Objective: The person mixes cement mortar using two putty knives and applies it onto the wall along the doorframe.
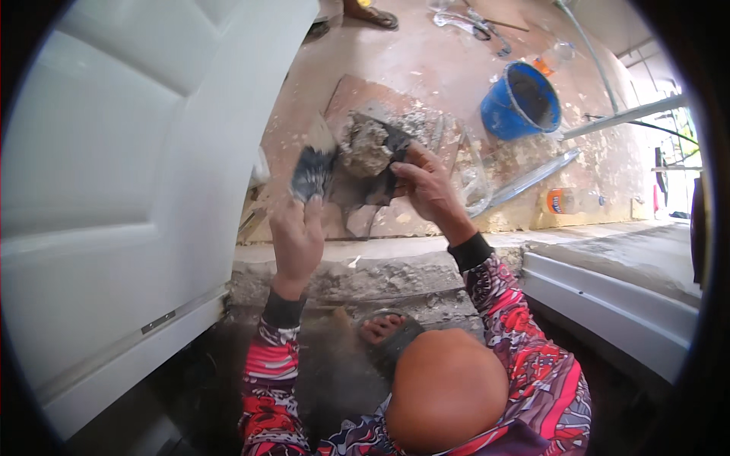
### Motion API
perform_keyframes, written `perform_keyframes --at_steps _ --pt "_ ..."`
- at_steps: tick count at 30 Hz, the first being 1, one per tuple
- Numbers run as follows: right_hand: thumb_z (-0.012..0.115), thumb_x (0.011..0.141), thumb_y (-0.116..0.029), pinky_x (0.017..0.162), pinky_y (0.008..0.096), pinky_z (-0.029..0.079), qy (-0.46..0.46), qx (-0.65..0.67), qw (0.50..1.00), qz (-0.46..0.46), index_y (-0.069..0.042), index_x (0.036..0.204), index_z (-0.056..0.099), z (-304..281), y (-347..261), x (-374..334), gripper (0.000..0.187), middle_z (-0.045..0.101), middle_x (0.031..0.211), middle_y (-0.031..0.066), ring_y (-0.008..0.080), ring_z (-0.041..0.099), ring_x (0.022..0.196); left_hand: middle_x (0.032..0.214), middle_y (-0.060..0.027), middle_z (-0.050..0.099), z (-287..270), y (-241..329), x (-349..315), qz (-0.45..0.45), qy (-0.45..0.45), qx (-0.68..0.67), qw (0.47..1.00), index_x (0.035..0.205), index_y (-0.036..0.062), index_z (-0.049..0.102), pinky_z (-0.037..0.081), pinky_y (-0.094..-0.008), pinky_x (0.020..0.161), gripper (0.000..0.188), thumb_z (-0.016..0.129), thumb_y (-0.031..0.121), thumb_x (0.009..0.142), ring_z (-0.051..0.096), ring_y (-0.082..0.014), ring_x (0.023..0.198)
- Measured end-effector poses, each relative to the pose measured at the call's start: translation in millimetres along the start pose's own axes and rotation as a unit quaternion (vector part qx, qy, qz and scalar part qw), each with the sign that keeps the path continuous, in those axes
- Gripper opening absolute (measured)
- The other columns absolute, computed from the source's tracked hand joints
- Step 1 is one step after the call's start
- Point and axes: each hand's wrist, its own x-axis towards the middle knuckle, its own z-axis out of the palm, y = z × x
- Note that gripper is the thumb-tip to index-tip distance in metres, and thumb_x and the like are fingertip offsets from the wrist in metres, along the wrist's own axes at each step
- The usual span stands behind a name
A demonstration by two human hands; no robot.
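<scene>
My left hand point(296, 232) is closed on a wide brush point(312, 171), its body dark and its pale bristles pointing away from me, smeared by motion. In my right hand point(430, 182), the thumb and fingers pinch the edge of a dark, ragged-edged flat piece point(397, 144). A heap of grey crumbled mortar point(365, 148) lies on that piece. Just left of the heap is the brush; I cannot tell whether they touch. Under both hands, a reddish-brown board point(346, 95) with grey debris rests on the floor.
A white panelled door point(175, 144) stands close on my left. Beyond my right hand are a blue bucket point(502, 106), a clear plastic strip point(536, 178) and a bottle with an orange label point(561, 201). A rough sill point(365, 277) crosses before my knee. At the far edge is another person's sandalled foot point(372, 15).
</scene>
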Motion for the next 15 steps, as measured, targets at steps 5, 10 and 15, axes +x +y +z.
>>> perform_keyframes --at_steps 5,10,15 --pt "0.056 0.089 -0.003 0.065 0.0235 0.051 0.000 -0.063 0.998 -0.024 0.000 0.131 0.056 3.5 -18.5 -2.1 0.043 0.065 0.111 0.0013 0.0074 0.059 0.081 0.072 -0.0245 0.061 19.4 -24.4 -16.7 0.083 -0.155 0.237 0.955 0.094 -0.0017 0.066 0.045 -0.0490 0.054 0.012 0.061 0.007 0.088 0.062 -0.0448 0.065" --pt "0.052 0.093 0.001 0.065 0.0234 0.056 -0.014 0.031 0.999 -0.022 -0.001 0.130 0.053 -6.2 -37.4 -11.0 0.038 0.065 0.110 0.0021 0.0086 0.065 0.084 0.066 -0.0240 0.059 26.8 -61.5 -13.8 0.139 -0.121 0.339 0.923 0.091 -0.0031 0.064 0.045 -0.0490 0.054 0.014 0.060 0.010 0.089 0.061 -0.0451 0.063" --pt "0.054 0.092 0.000 0.061 0.0225 0.055 0.023 -0.018 1.000 -0.009 -0.002 0.126 0.056 -35.4 -15.9 -15.4 0.034 0.065 0.106 0.0013 0.0082 0.065 0.081 0.071 -0.0247 0.059 17.1 8.5 -5.1 0.077 -0.005 0.114 0.990 0.077 -0.0063 0.056 0.040 -0.0507 0.056 0.023 0.059 0.011 0.092 0.056 -0.0472 0.062"
